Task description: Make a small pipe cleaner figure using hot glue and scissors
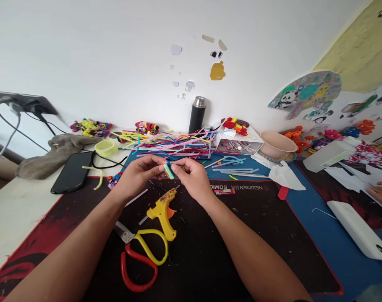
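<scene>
My left hand (143,171) and my right hand (188,174) meet above the black mat, fingers pinched on a small pipe-cleaner piece (168,171) in light green, blue and orange. Much of that piece hides behind the fingertips. Just below lies a yellow hot glue gun (163,214) with an orange trigger. Scissors (143,260) with one red and one yellow handle rest nearer to me, their blades partly under my left forearm. A clear glue stick (143,220) shows beside the glue gun.
Loose pipe cleaners (175,143) pile up at the back, before a black thermos (197,115). At left lies a phone (71,173); at right are a beige bowl (278,144) and a white device (357,230). Another person's hand (381,195) shows at the right edge.
</scene>
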{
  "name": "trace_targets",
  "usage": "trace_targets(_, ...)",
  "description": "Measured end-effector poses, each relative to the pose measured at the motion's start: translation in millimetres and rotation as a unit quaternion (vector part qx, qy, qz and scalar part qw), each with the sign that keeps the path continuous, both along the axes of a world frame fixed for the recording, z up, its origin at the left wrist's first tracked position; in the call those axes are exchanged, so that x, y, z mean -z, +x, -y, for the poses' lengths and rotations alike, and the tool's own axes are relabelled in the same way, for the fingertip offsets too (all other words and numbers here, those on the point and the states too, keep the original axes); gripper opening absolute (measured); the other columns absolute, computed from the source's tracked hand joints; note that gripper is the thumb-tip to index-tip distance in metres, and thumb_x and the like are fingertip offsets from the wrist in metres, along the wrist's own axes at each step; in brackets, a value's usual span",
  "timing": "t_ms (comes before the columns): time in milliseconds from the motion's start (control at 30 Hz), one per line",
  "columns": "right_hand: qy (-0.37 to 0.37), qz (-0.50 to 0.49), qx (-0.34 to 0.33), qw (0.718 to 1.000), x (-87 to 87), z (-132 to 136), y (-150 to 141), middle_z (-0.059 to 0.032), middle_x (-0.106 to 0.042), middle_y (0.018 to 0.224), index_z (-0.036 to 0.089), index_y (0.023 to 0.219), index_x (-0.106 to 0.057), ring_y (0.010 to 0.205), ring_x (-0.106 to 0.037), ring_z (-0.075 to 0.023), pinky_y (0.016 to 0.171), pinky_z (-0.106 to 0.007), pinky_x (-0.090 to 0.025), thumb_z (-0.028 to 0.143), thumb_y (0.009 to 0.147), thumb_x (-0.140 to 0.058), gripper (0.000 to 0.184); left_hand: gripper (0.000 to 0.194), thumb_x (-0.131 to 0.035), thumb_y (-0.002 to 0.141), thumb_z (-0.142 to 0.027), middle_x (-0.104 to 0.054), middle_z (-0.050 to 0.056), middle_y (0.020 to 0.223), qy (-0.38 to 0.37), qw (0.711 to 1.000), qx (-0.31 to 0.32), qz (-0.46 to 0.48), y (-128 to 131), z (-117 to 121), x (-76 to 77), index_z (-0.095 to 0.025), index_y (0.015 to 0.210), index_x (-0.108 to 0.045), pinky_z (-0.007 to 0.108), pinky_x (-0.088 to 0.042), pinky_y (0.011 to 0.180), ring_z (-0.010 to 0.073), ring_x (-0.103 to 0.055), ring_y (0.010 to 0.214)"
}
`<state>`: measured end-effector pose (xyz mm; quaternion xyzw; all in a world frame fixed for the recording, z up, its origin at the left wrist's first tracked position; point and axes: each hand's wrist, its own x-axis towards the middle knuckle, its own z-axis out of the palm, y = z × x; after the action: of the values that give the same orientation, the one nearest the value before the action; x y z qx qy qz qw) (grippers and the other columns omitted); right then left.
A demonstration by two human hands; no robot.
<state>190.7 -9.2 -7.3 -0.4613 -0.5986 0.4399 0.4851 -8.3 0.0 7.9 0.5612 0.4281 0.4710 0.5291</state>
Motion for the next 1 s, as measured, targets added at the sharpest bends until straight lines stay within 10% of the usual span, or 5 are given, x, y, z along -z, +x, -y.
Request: trace_targets(1000,0.102,0.106,0.063,0.987,7.7,11.4,3.4,0.0043,-0.057,0.064,0.024,0.107,-0.082,0.059,-0.052,-0.0163,0.062,-0.029,-0.040,0.040,0.101,-0.067,0.023,0.053,-0.102,0.069,-0.045,-0.081,0.005,0.098,-0.089,0.991,0.030,0.097,12.7,4.4,8.3,-0.021,0.111,-0.082,0.033,-0.065,0.079,0.0197,-0.077,0.078)
